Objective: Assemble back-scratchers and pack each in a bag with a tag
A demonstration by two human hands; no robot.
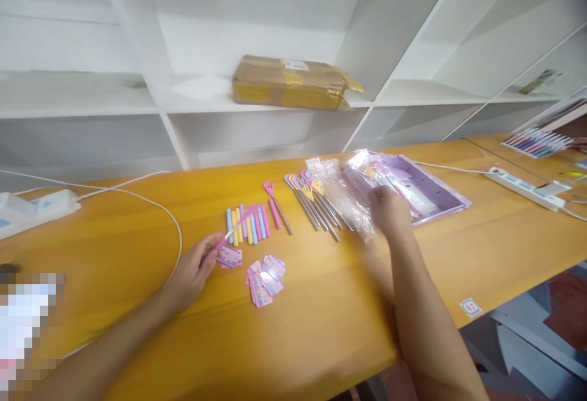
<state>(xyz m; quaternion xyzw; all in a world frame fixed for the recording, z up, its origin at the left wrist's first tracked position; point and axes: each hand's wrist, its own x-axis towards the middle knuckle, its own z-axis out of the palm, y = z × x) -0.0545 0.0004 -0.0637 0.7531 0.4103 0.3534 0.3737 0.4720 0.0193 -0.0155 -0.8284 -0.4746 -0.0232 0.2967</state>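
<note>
By the fingers of the left hand [198, 265], a pink scratcher [230, 231] is gripped, its head extended over coloured handles [249, 233]; pink cards [230, 258] are laid just beside. The right hand [389, 210] is held at clear plastic packaging [338, 190]; its grip cannot be told.

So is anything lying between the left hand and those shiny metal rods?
Yes. Straight across the table, the row of coloured handles and the pink-clawed stick lie between the left hand and the metal rods. They lie flat, so the hand could probably pass above.
</note>
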